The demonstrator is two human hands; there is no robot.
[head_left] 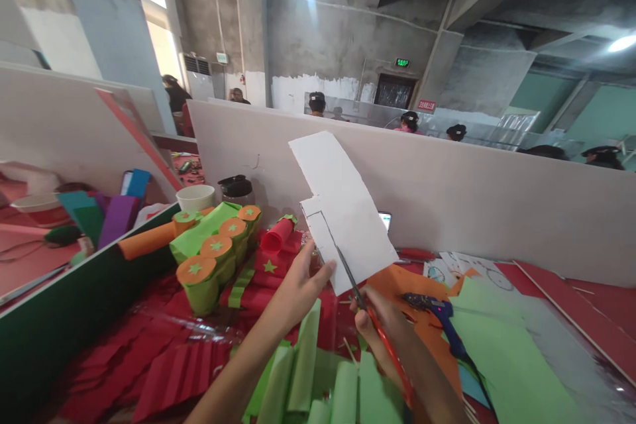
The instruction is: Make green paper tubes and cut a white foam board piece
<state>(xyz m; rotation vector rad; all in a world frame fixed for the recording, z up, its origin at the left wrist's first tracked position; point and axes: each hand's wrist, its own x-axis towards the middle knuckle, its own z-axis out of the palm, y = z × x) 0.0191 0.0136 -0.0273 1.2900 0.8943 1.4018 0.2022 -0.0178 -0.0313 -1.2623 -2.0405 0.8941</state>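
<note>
White card (355, 205) is the workpiece: it is held up in front of the body, tilted, above the tabletop (599, 298) and before the pale partition (487, 199). The left hand (304, 278) grips its lower left margin, thumb on the near face, fingers partly hidden behind. The right hand (378, 318) is closed round the red handles of the scissors (382, 336), whose dark blades enter from the lower edge and lie along the drawn line (328, 228). The step in hand is judged to be cutting along this line; how far the cut reaches cannot be told, as the blades cover it. Ahead of the tips the line runs on upward, then bends left toward the card's edge. The next move calls for short strokes kept on the line, a turn of the card at the bend, and the left thumb held clear of the blades. Below the hands lie green paper rolls (304, 364); to the right, a blue glue gun (437, 306) rests near orange sheets (422, 334) and light green sheets (511, 344)
</note>
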